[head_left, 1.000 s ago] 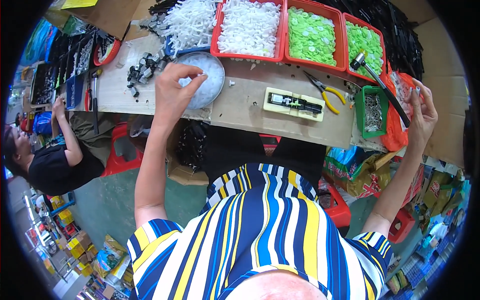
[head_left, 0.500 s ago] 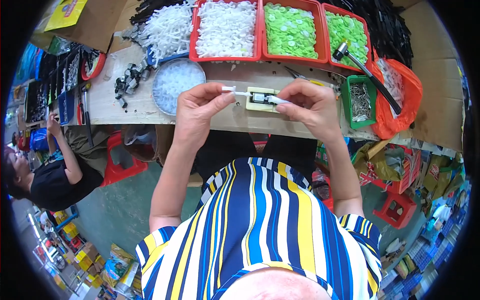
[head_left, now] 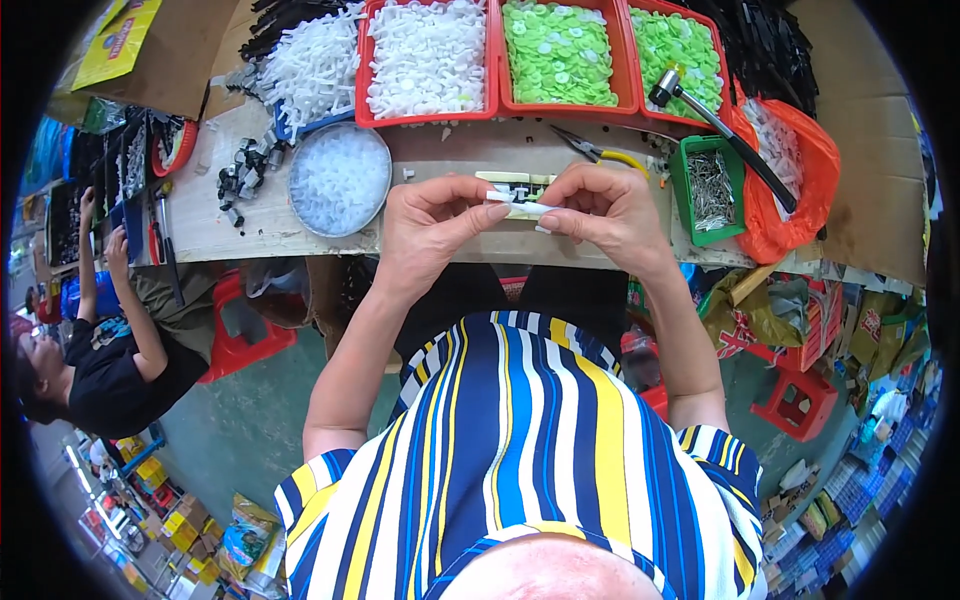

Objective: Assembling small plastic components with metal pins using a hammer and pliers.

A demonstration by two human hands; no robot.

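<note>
Here we are at the white part (head_left: 522, 207), low over the cream block (head_left: 495, 177) at the near side of the desk (head_left: 440, 150), right in front of the body. Both hands are on it: the left hand (head_left: 425, 225) has thumb and forefinger pinched together at one end, the right hand (head_left: 610, 215) pinches the other, with barely any gap in either grip. Whether that's one piece or two meeting end to end, we can't tell; the fingers cover too much. Holding from both sides would, we reckon, keep something so slim in line.

Beneath, the block holds a dark piece (head_left: 519, 190), probably to steady it.

Out to the left, a round dish (head_left: 291, 188) of pale bits sits near the left hand, handy for picking, we'd say. To the right, the green tray (head_left: 722, 234) keeps slim metal pins (head_left: 711, 188) from scattering, and the pliers (head_left: 592, 153) lie just behind the right hand. Farther back, red trays (head_left: 428, 119) line up, seemingly sorting white pieces (head_left: 430, 60) from green discs (head_left: 558, 55). And across the rightmost one, a hammer (head_left: 741, 148) rests, handle toward us, ready to grab!
</note>
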